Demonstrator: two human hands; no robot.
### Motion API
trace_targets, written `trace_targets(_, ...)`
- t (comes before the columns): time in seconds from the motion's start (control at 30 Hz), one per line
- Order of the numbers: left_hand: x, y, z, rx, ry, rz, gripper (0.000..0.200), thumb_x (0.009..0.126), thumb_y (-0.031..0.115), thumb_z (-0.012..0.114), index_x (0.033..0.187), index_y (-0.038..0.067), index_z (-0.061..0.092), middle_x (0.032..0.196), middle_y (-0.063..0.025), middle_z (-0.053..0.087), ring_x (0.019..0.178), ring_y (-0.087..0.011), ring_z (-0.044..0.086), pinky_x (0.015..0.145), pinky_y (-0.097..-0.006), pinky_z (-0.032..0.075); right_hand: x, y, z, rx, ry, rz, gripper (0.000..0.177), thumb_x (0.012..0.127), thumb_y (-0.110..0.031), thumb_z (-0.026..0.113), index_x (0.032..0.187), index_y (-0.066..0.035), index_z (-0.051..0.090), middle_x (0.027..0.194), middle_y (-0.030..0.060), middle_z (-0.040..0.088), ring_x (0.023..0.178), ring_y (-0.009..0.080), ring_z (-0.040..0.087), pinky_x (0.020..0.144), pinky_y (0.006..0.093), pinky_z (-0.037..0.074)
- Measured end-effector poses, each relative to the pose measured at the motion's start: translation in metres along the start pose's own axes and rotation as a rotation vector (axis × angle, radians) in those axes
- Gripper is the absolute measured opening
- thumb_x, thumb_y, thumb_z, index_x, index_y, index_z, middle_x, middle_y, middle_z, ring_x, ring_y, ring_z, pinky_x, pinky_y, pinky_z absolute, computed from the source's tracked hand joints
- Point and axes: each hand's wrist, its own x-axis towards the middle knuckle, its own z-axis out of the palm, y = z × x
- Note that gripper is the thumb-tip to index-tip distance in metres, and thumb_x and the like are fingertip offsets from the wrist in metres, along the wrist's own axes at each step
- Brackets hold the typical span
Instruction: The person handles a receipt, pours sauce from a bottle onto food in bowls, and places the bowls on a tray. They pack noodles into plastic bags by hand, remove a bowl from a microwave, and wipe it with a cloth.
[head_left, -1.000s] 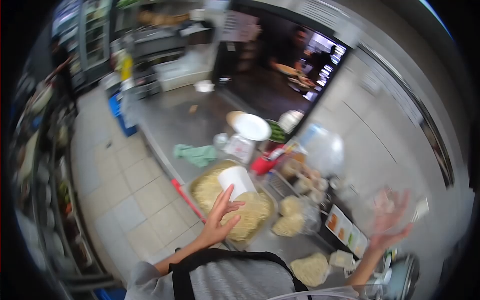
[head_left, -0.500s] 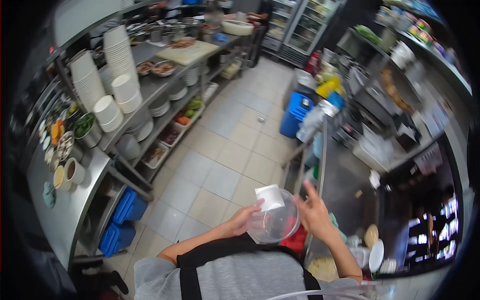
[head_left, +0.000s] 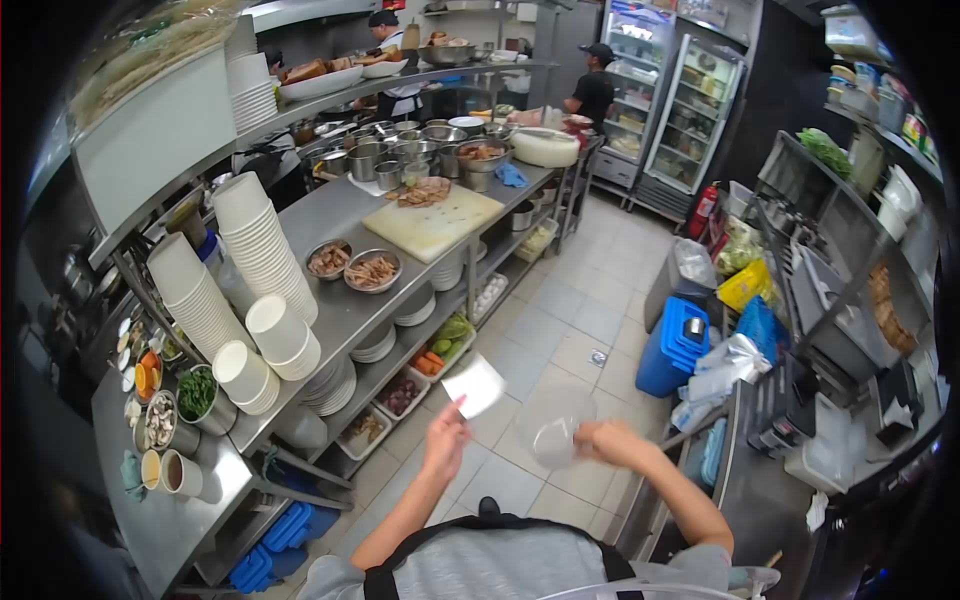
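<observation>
My left hand (head_left: 447, 437) is closed on a small white square sheet (head_left: 474, 385), held up over the tiled floor. To its right, my right hand (head_left: 606, 443) grips the edge of a round clear plastic container (head_left: 556, 424), which is see-through and a little blurred. The sheet and the container are apart. Both hands are in front of my body at about waist height.
On the left a steel counter (head_left: 345, 300) bears stacked white tubs (head_left: 262, 245), meat bowls (head_left: 372, 270) and a cutting board (head_left: 435, 222). Blue bin (head_left: 672, 345) and bags stand right. People (head_left: 596, 88) are at the back, near fridges (head_left: 693, 112).
My left hand has moved left with the white sheet, away from the container. My right hand has closed on the container's edge. The view has turned left and up, showing more of the kitchen.
</observation>
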Motion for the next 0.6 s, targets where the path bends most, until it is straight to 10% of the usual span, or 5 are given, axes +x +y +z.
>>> trace_targets(0.33,0.129,0.153,-0.038,0.279,0.455,0.498,0.021,0.085,0.009,0.060,0.104,-0.001,0.057,0.098,-0.0058,0.060,0.085,-0.0096,0.054,0.078,-0.0252,0.042,0.401,0.126,-0.059,0.156,0.616,-0.217,0.011,0.084,-0.013,0.050,0.084,-0.002,0.054,0.087,0.0186,0.054,0.082,0.0401,0.053,0.068,0.0474,0.044)
trace_targets(0.5,0.235,0.213,-0.036,-0.020,0.233,0.524,0.018,0.088,0.008,0.056,0.104,0.002,0.052,0.096,-0.0064,0.062,0.087,-0.0136,0.060,0.078,-0.0293,0.047,0.565,0.154,-0.062,0.208,0.614,-0.065,0.010,0.081,-0.010,0.051,0.082,-0.003,0.058,0.087,0.0228,0.057,0.084,0.0419,0.056,0.072,0.0478,0.046)
trace_targets(0.6,0.292,0.249,-0.018,-0.023,0.204,0.562,0.017,0.087,0.006,0.056,0.103,0.002,0.051,0.094,-0.0066,0.063,0.081,-0.0135,0.062,0.068,-0.0267,0.051,0.634,0.180,-0.073,0.121,0.444,-0.031,0.027,0.079,-0.006,0.052,0.106,-0.006,0.056,0.102,0.0220,0.055,0.092,0.0408,0.055,0.078,0.0450,0.045)
